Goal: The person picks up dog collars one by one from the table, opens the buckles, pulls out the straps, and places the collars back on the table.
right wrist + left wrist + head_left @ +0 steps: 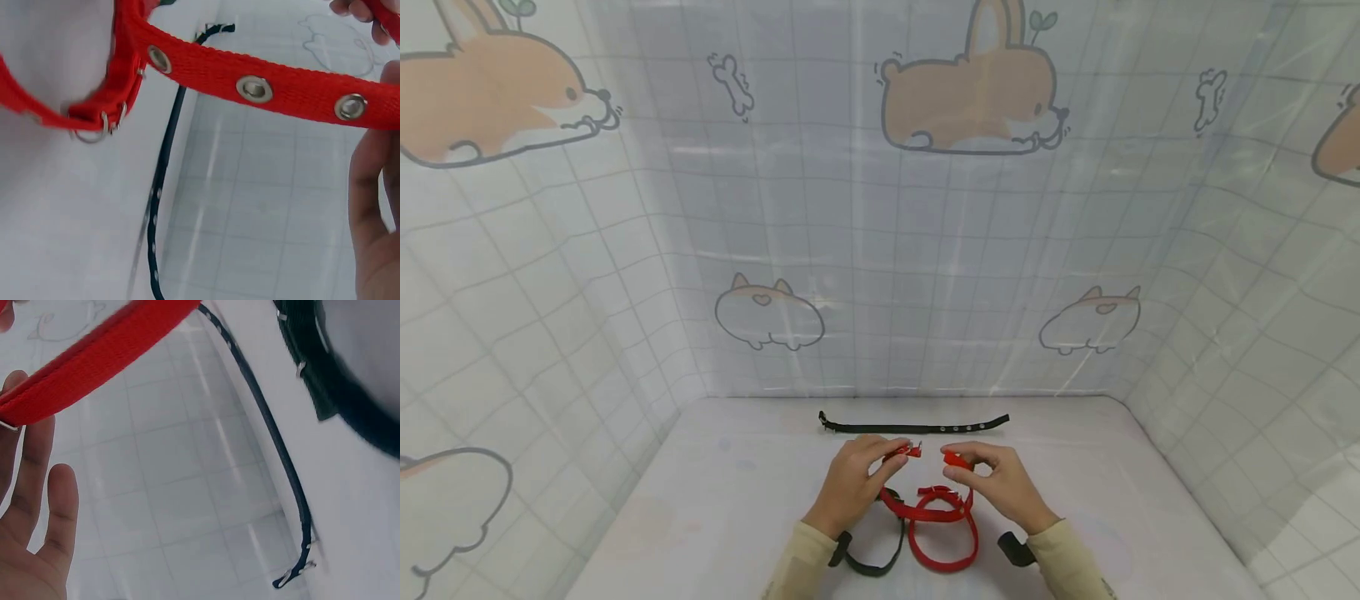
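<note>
Where the red strap (303, 94) ends, fingers (880, 452) pinch it.

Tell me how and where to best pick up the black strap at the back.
Probably pinch the black strap by its plain middle, coming from above and in front: it lies stretched sideways, the wall close behind, a buckle at its left end and eyelets toward its right.

A red eyeleted strap (300, 97) — unbuckled, ends raised apart — sags mid-length.
</note>
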Tool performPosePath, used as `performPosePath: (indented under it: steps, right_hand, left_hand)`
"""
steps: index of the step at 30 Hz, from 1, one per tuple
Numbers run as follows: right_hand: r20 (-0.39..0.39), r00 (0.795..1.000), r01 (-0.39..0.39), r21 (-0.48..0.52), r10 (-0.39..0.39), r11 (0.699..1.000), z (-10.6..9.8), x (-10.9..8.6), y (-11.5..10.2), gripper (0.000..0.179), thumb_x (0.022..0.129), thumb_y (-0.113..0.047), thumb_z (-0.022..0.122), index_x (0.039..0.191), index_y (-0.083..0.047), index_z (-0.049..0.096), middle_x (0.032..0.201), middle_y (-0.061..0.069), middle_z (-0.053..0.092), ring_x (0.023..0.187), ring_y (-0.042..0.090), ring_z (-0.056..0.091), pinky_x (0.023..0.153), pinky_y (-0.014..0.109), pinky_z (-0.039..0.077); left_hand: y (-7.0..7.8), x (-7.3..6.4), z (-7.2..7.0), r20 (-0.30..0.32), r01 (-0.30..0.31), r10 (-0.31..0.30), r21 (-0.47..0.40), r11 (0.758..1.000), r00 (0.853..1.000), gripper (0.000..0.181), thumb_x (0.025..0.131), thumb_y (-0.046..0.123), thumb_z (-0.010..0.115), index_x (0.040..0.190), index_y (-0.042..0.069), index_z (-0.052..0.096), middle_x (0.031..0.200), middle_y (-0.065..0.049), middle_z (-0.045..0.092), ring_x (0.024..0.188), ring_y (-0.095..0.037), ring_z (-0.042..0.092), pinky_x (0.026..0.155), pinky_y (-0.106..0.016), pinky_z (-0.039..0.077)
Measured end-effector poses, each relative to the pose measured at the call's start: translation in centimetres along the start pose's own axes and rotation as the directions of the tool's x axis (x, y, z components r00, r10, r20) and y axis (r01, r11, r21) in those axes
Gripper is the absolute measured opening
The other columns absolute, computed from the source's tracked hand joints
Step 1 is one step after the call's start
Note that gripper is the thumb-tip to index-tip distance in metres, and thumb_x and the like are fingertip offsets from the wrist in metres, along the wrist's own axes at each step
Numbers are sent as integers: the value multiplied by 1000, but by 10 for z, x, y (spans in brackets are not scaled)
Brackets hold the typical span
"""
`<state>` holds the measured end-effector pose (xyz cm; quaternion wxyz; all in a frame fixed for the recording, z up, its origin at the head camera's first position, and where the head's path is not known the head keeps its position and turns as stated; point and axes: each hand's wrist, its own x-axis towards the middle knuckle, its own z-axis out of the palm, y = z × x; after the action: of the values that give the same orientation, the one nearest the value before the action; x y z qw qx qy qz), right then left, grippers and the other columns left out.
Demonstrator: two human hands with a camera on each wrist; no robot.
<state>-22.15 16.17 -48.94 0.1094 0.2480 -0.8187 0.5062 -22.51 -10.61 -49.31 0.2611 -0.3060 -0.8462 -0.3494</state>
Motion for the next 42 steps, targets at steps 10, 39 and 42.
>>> performPosePath:
  steps: [10, 39, 42]
  right_hand:
    - [-116, 981, 144, -99, -155, 985, -18, 10, 6, 32, 89, -17, 79, 120, -20, 74, 105, -8, 72, 95, 10, 63, 82, 37, 53]
    - [-230, 972, 11, -170, -51, 985, -29, 26, 62, 34, 92, -21, 77, 125, -18, 72, 112, -8, 71, 99, 15, 65, 82, 48, 54]
    - [-227, 972, 18, -186, -61, 982, -31, 25, 65, 34, 92, -20, 77, 126, -19, 71, 113, -5, 72, 99, 15, 66, 82, 45, 53]
  left_hand:
    - [-17, 12, -17, -89, -74, 80, 73, 995, 993, 31, 93, 30, 74, 123, 23, 73, 105, 14, 72, 95, -6, 62, 82, -33, 54]
    - [-71, 28, 1, 35, 160, -164, 95, 983, 986, 41, 95, 21, 74, 135, 18, 66, 123, 4, 70, 110, -16, 65, 94, -39, 54]
    - [-75, 25, 0, 41, 175, -180, 111, 978, 983, 41, 95, 20, 74, 136, 20, 66, 122, 5, 70, 111, -17, 65, 96, -42, 53]
